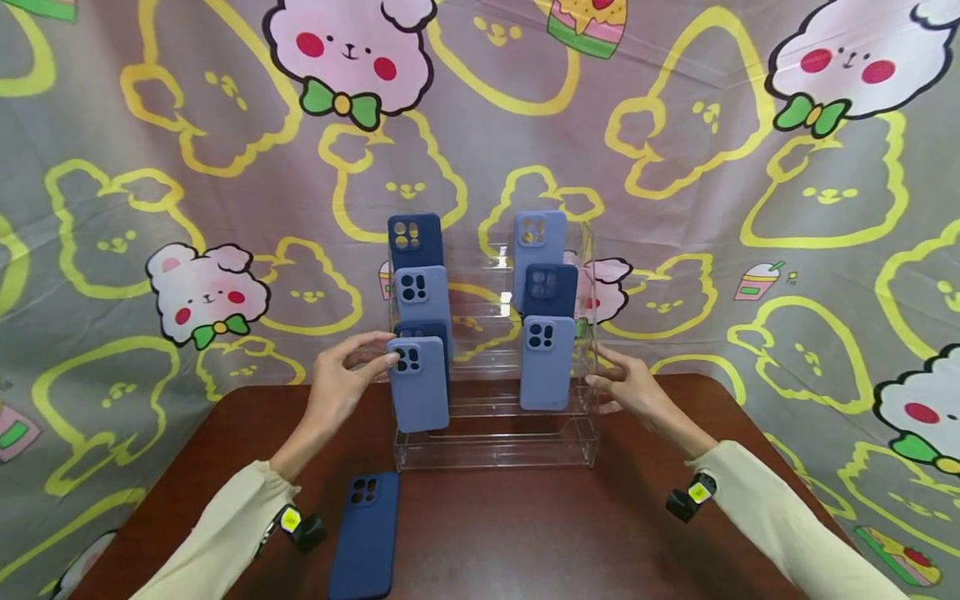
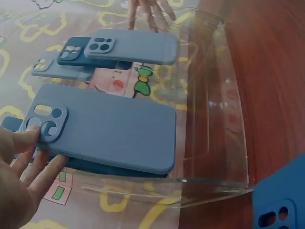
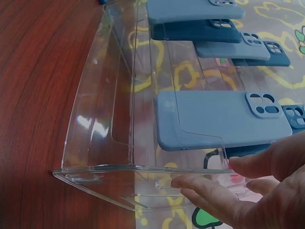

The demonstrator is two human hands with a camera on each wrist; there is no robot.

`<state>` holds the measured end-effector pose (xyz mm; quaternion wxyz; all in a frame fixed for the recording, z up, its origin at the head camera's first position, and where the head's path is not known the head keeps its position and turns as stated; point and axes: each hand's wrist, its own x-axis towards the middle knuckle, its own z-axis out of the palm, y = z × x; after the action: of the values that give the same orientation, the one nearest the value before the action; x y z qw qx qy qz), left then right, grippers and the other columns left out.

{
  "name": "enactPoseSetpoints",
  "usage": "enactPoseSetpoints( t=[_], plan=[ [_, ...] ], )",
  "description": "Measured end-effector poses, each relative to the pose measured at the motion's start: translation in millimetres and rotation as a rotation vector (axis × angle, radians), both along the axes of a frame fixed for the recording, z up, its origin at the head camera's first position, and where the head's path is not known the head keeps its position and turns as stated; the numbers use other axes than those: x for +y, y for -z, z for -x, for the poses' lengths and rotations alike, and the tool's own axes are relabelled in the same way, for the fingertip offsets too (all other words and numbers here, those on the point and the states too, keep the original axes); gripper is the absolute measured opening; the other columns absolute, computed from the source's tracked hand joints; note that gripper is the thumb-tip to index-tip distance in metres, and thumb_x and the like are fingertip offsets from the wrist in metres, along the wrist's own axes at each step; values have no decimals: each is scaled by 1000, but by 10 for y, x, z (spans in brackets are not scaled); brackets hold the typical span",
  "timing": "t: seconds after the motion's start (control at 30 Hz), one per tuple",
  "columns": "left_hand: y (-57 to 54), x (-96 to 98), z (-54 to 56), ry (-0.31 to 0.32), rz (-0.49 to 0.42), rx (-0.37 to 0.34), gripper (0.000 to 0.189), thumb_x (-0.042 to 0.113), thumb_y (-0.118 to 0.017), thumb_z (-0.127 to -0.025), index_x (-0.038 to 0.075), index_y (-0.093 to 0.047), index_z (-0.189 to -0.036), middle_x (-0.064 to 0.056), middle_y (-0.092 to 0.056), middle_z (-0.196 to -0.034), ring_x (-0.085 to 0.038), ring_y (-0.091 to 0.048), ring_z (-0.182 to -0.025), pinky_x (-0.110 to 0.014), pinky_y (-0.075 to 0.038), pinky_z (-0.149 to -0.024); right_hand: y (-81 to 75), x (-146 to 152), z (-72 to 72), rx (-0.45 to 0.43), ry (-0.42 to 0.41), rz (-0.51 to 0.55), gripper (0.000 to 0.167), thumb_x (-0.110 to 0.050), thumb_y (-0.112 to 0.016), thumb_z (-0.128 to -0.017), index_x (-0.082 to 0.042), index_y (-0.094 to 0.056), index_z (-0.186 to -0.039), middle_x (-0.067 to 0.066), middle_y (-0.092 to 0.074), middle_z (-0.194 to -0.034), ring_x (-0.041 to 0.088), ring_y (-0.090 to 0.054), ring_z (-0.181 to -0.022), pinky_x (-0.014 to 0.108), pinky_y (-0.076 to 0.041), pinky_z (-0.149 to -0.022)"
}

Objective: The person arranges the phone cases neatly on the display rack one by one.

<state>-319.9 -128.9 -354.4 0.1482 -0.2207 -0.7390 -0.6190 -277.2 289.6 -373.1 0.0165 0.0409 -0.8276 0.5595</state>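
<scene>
My left hand (image 1: 341, 379) pinches a light blue phone case (image 1: 422, 387) near its camera cutouts, thumb on the front and fingers behind. This case stands at the front left of a clear tiered display stand (image 1: 495, 454), overlapping a dark blue phone case (image 1: 447, 342) behind it. At the stand's right side, my right hand (image 1: 633, 385) rests its fairly straight fingers along the clear side panel (image 3: 147, 168), with the thumb at the edge. Close by that hand, another light blue phone case (image 1: 547, 371) leans on the right of the stand.
Higher on the left stand a light blue case (image 1: 423, 292) and a dark blue case (image 1: 416, 242). On the right are a dark blue case (image 1: 551, 287) and a light blue case (image 1: 540, 225). Another dark blue case (image 1: 366, 537) lies on the brown table (image 1: 525, 533). Patterned cloth (image 1: 675, 250) hangs behind.
</scene>
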Motion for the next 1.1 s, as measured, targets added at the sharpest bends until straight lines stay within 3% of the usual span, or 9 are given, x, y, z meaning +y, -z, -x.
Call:
enactPoseSetpoints(
  t=[0.13,0.27,0.43,0.6,0.73,0.87,1.1],
  plan=[
    [41,52,16,-12,14,-7,32,7,-78,-95,0,-73,-126,-25,-72,-114,-9,-74,-91,-34,-68,-80,-1,5,-8,4,-3,11,68,-3,-55,-108,-3,-20,-166,42,-36,-156,54,-56,-131,49,-67,-81],
    [242,115,-9,-46,73,-24,29,8,-80,-94,3,-75,-123,-20,-73,-111,-15,-74,-91,-24,-66,-76,3,14,-15,5,-6,9,68,-3,-55,-108,-3,-19,-166,42,-35,-157,54,-55,-132,47,-68,-80],
    [434,162,-84,-102,146,16,26,9,-82,-92,7,-78,-117,-14,-76,-106,-24,-75,-90,-17,-61,-71,11,27,-15,-9,-5,8,69,-3,-55,-108,-5,-19,-167,39,-32,-160,53,-54,-134,47,-68,-81],
    [453,157,-129,-211,181,106,23,6,-85,-88,10,-81,-110,-7,-78,-100,-22,-76,-89,-15,-58,-73,-3,36,-11,-12,-9,21,69,-3,-54,-108,-4,-19,-167,36,-32,-162,53,-51,-136,51,-66,-85],
    [453,141,-131,-259,209,178,23,4,-85,-87,8,-81,-110,-6,-78,-102,-24,-74,-89,-27,-60,-80,-8,37,-3,-12,-13,31,69,-2,-54,-108,-3,-18,-167,35,-32,-162,53,-50,-137,55,-64,-88],
    [479,95,-117,-249,217,181,26,3,-84,-88,7,-81,-113,-6,-77,-105,-24,-73,-90,-34,-60,-82,-4,25,5,-6,-11,30,69,-2,-55,-108,-4,-18,-167,35,-32,-162,53,-53,-135,54,-65,-86],
    [502,-23,-103,-194,234,144,31,8,-83,-90,9,-78,-121,-5,-77,-111,-24,-73,-95,-23,-55,-86,19,6,18,-1,-12,7,69,-2,-55,-108,-3,-19,-167,37,-34,-160,53,-54,-133,50,-67,-83]
  ],
)
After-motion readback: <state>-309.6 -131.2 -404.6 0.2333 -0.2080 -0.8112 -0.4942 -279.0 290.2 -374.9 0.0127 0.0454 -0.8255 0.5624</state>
